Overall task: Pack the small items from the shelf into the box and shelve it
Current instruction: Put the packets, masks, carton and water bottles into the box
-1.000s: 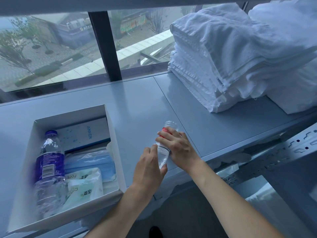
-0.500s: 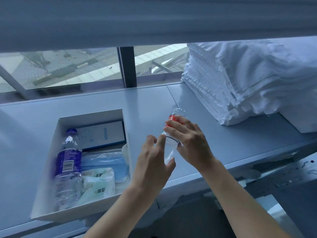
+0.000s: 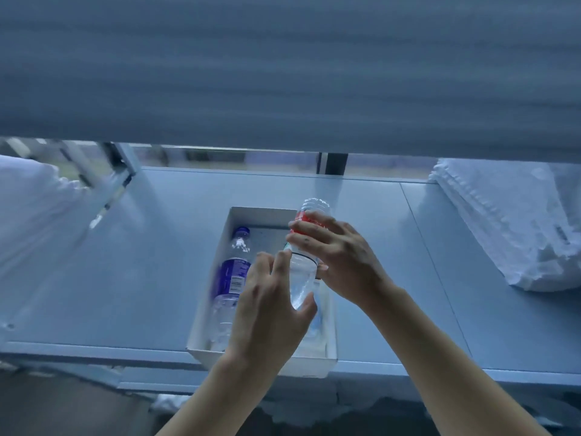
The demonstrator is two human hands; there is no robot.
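A linen or housekeeping storeroom, by the look of it: a grey metal shelf carries stacked white towels at 2 o'clock and more white linen at 10 o'clock (another shelf board overhead), with a window behind.
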